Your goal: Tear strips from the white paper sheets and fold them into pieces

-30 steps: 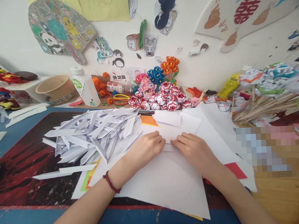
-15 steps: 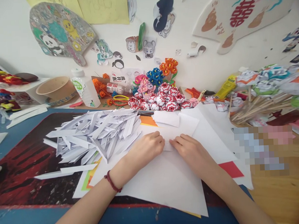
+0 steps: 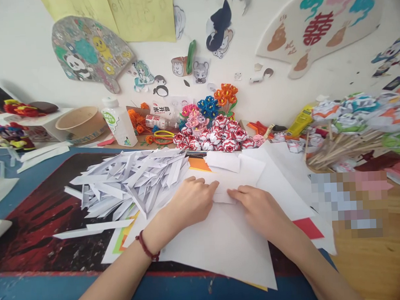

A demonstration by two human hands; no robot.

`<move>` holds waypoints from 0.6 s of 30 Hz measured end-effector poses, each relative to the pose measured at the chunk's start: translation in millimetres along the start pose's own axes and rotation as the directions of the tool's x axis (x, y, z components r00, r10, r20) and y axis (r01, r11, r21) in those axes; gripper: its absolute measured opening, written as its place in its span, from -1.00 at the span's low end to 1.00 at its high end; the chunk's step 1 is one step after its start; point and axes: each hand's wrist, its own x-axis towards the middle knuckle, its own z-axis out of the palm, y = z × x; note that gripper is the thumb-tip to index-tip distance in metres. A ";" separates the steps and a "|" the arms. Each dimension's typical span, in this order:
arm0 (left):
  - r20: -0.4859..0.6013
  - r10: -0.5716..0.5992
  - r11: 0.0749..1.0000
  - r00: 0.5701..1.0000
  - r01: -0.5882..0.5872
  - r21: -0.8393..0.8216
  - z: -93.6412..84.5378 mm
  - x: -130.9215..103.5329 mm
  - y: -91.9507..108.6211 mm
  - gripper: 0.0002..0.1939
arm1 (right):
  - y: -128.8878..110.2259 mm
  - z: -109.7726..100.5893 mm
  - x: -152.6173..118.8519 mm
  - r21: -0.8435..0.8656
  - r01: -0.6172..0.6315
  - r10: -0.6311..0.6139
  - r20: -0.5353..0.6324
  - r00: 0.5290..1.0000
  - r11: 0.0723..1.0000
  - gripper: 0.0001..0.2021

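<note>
A small folded piece of white paper (image 3: 224, 196) lies between my hands on larger white sheets (image 3: 220, 246). My left hand (image 3: 196, 199), with a dark red braided bracelet at the wrist, is closed on its left part. The index finger reaches over the paper and the other fingers are curled. On the right side, my right hand (image 3: 257, 205) pinches the paper's edge, thumb and fingers together. A heap of folded white paper strips (image 3: 131, 181) lies left of my hands. Just beyond them rests another small white paper piece (image 3: 223, 161).
Red-and-white paper flowers (image 3: 221, 136) stand along the back, near a white bottle (image 3: 119, 127) and a tan bowl (image 3: 79, 122). Wooden sticks (image 3: 352, 145) with wrapped paper tops are at right. A dark red-and-black mat (image 3: 33, 219) covers the blue table (image 3: 30, 294).
My left hand has shifted slightly left and its index finger has straightened over the paper. The right hand has stayed nearly in place. The whole view has tilted up slightly.
</note>
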 end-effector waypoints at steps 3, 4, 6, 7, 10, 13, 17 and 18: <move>-0.042 -0.104 0.993 0.994 0.101 -0.066 7.4 4.4 -0.7 -0.78 | 1.1 0.5 1.6 0.054 -0.038 0.039 -0.026 0.999 0.998 -0.60; -0.048 -0.103 0.990 0.994 0.097 -0.107 10.4 6.3 -0.4 -0.80 | 2.0 0.9 2.7 0.091 -0.052 0.056 -0.043 0.997 0.995 -0.65; -0.062 -0.087 0.980 0.994 0.074 -0.184 15.6 9.5 0.3 -0.87 | 4.4 2.0 5.6 0.184 -0.089 0.104 -0.074 0.992 0.979 -0.75; -0.072 -0.089 0.974 0.993 0.072 -0.213 17.3 10.6 0.6 -0.89 | 5.8 2.6 7.4 0.231 -0.113 0.134 -0.080 0.988 0.966 -0.80; -0.093 -0.125 0.956 0.988 0.095 -0.276 19.0 11.3 0.3 -0.91 | 9.9 4.9 13.2 0.362 -0.175 0.213 -0.068 0.975 0.916 -0.90; -0.089 -0.150 0.932 0.985 0.111 -0.344 18.4 10.2 -1.5 -0.87 | 13.3 7.8 17.8 0.479 -0.186 0.238 -0.051 0.970 0.858 -0.94; -0.070 -0.168 0.889 0.983 0.120 -0.441 19.9 9.7 -1.9 -0.79 | 18.3 10.1 20.9 0.587 -0.193 0.252 -0.020 0.967 0.786 -0.91; -0.067 -0.177 0.882 0.982 0.128 -0.453 20.7 9.9 -1.4 -0.81 | 19.6 10.1 21.4 0.603 -0.198 0.255 -0.008 0.967 0.772 -0.90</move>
